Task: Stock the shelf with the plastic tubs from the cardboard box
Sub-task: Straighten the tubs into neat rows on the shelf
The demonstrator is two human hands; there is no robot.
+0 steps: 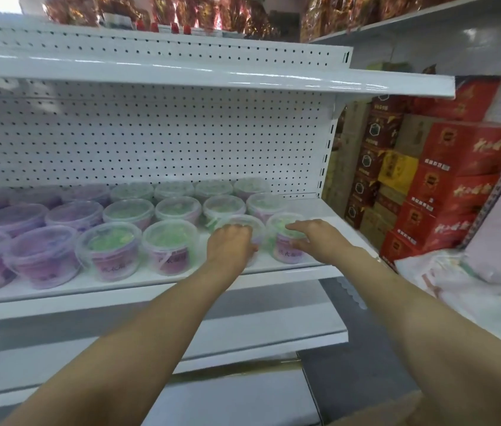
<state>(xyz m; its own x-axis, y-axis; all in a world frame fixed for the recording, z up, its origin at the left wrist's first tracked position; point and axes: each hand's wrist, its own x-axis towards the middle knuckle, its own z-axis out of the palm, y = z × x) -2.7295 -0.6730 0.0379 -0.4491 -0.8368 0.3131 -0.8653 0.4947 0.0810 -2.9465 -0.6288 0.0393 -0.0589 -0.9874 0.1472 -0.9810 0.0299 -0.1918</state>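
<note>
Rows of clear plastic tubs with purple labels fill the white shelf; the left ones hold purple contents, the right ones green. My left hand grips a green tub in the front row. My right hand rests over the lid and side of the rightmost front tub, fingers spread and slightly bent. Both tubs stand on the shelf. A brown cardboard box corner shows at the bottom right.
An upper shelf overhangs the tubs. Stacked red and brown cartons stand to the right of the shelf end. A white plastic bag lies below them. A lower shelf juts out beneath my arms.
</note>
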